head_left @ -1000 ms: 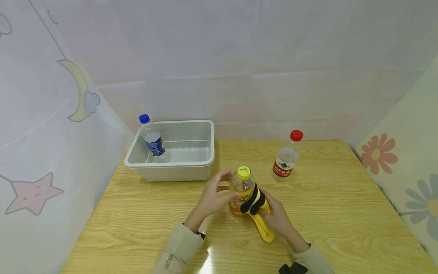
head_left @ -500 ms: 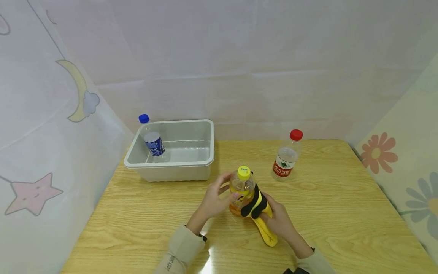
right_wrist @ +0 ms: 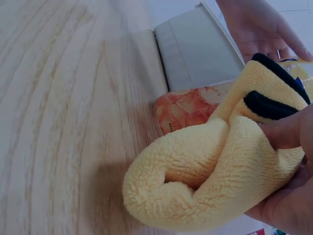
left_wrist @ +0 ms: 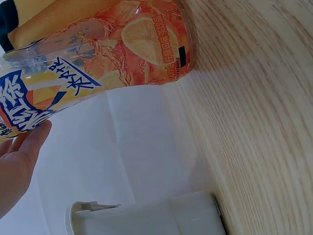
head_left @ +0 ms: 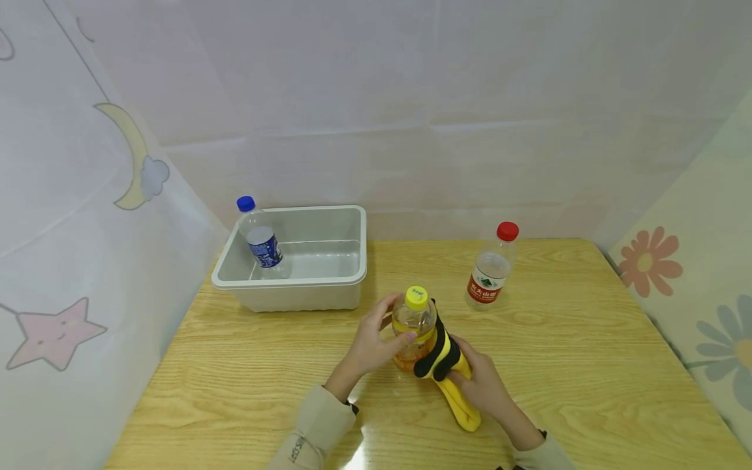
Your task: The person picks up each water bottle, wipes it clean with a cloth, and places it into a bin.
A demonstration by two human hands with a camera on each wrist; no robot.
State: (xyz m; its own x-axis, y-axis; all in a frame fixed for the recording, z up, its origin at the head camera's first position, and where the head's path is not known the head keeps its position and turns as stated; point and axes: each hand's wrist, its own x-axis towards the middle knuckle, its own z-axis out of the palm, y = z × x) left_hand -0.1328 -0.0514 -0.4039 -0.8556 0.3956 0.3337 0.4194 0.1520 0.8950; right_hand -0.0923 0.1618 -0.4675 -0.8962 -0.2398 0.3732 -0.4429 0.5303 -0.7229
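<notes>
A plastic drink bottle (head_left: 414, 321) with a yellow cap and an orange-pictured label (left_wrist: 142, 44) stands upright on the table. My left hand (head_left: 370, 343) holds its left side, the thumb in front and the fingers round the back. In my right hand (head_left: 480, 384) is a folded yellow cloth with black edging (head_left: 460, 399), gripped between thumb and fingers. The cloth lies against the bottle's right side, and its folded end (right_wrist: 195, 171) hangs down toward me. In the right wrist view the cloth hides part of the bottle (right_wrist: 188, 108).
At the back left is a light grey plastic bin (head_left: 305, 295), with a blue-capped bottle (head_left: 266, 250) leaning inside it. A red-capped water bottle (head_left: 489, 277) stands on the wooden table (head_left: 587, 365) to the right. Patterned white fabric (head_left: 399, 130) hangs behind.
My right hand and the cloth have slid slightly toward me and to the right along the bottle. The bottle's label shows less of its print. My left hand still holds it.
</notes>
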